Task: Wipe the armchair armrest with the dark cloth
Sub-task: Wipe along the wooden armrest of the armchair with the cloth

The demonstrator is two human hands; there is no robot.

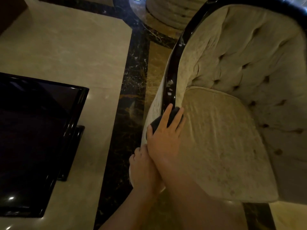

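Note:
A beige tufted armchair (pixel 240 67) fills the right side. Its glossy black armrest rail (pixel 172 68) curves down the chair's left edge. My right hand (pixel 166 135) presses a dark cloth (pixel 173 113) onto the lower end of that rail, fingers spread over the cloth, which shows only between and beyond them. My left hand (pixel 141 166) sits just below and left of it, gripping the front edge of the chair arm, partly covered by my right wrist.
A glossy black low table (pixel 41 130) stands at the left on the pale marble floor (pixel 66 47). A dark marble floor band (pixel 132 88) runs between table and chair. A round stone base (pixel 169 12) stands at the top.

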